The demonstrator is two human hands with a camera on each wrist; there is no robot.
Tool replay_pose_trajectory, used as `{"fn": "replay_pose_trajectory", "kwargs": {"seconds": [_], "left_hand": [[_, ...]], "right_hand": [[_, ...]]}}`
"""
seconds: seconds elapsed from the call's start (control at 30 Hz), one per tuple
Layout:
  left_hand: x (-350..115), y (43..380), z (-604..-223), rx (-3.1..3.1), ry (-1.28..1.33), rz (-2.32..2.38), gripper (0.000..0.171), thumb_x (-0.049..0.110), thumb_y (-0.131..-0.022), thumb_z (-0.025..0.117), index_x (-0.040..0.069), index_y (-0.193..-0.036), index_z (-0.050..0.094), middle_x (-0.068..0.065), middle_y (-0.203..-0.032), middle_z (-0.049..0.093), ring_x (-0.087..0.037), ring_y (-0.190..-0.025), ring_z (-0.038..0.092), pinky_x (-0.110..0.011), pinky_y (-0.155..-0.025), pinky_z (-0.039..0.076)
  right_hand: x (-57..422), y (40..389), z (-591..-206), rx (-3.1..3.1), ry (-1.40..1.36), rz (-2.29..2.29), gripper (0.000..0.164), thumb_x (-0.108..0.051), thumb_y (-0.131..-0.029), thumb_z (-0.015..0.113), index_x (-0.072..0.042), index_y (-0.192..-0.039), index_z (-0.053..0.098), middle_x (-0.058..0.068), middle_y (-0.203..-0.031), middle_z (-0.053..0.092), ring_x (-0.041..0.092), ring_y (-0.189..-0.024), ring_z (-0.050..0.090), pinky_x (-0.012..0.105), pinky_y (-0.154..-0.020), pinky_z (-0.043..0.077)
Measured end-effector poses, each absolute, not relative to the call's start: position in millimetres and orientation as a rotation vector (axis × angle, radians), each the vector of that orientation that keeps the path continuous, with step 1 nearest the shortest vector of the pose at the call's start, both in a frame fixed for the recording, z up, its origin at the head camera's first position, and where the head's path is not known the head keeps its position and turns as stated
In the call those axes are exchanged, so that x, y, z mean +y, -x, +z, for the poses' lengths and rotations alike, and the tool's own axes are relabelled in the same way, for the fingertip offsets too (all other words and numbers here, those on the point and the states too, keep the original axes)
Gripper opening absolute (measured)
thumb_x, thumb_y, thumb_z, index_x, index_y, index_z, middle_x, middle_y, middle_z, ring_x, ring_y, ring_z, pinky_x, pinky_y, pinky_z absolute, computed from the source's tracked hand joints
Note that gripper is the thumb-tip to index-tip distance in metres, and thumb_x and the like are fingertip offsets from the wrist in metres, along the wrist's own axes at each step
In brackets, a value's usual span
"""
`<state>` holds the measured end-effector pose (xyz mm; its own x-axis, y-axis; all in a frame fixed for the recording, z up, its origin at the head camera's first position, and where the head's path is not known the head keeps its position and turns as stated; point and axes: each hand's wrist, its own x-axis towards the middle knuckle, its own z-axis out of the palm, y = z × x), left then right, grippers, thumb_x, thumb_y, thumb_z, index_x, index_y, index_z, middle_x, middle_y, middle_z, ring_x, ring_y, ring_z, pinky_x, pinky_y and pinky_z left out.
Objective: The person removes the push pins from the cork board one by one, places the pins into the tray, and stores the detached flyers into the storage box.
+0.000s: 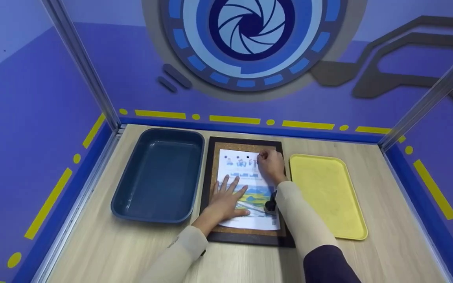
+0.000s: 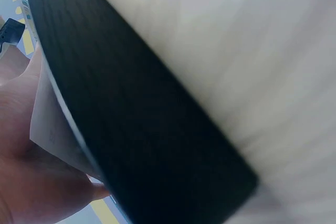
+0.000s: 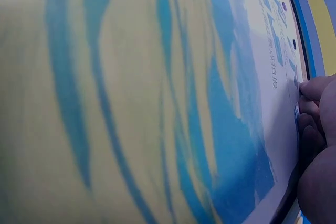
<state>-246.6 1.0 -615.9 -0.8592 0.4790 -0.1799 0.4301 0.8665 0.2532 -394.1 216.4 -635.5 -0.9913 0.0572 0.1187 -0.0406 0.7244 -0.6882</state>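
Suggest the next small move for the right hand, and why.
Probably press the right hand down on the printed sheet near its top-right corner: the fingers curl there, and the left hand lies spread on the sheet, seemingly steadying it. Whether they pinch anything is hidden.

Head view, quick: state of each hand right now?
Left hand: open, spread on the printed sheet.
Right hand: closed; whether it pinches anything cannot be told.

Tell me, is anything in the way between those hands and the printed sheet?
Nothing visible is. The left hand lies spread on the printed sheet, which is on the corkboard. The right hand is curled at the sheet's upper right corner; anything small beneath it is hidden.
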Motion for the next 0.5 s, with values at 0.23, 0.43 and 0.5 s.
{"fn": "replay_pose_trajectory", "kwargs": {"seconds": [0.23, 0.43, 0.5], "left_hand": [[0.5, 244.7, -612.8, 2.806, -0.700, 0.274, 0.088, 0.071, -0.097, 0.059, 0.028, -0.169, 0.031, -0.011, -0.178, 0.012, -0.043, -0.162, 0.004, -0.066, -0.126, 0.008], [0.8, 248.6, -623.1, 2.780, -0.697, 0.350, 0.090, 0.071, -0.097, 0.060, 0.029, -0.170, 0.028, -0.010, -0.178, 0.007, -0.043, -0.162, -0.003, -0.068, -0.126, 0.001], [0.6, 248.0, -622.4, 2.782, -0.700, 0.347, 0.090, 0.072, -0.097, 0.059, 0.029, -0.170, 0.028, -0.010, -0.178, 0.007, -0.043, -0.162, -0.003, -0.068, -0.126, 0.001]], "right_hand": [[215.0, 392.6, -636.9, -2.762, 0.040, 1.154, 0.011, -0.017, -0.101, 0.067, -0.013, -0.091, 0.071, 0.004, -0.086, 0.068, 0.022, -0.081, 0.062, 0.038, -0.071, 0.050], [215.0, 392.0, -638.4, -2.746, 0.100, 1.222, 0.012, -0.017, -0.101, 0.067, -0.015, -0.090, 0.070, 0.004, -0.086, 0.067, 0.022, -0.081, 0.062, 0.039, -0.070, 0.049], [215.6, 392.7, -639.6, -2.739, 0.108, 1.236, 0.012, -0.017, -0.100, 0.068, -0.015, -0.089, 0.070, 0.005, -0.085, 0.067, 0.022, -0.080, 0.062, 0.039, -0.069, 0.049]]}}
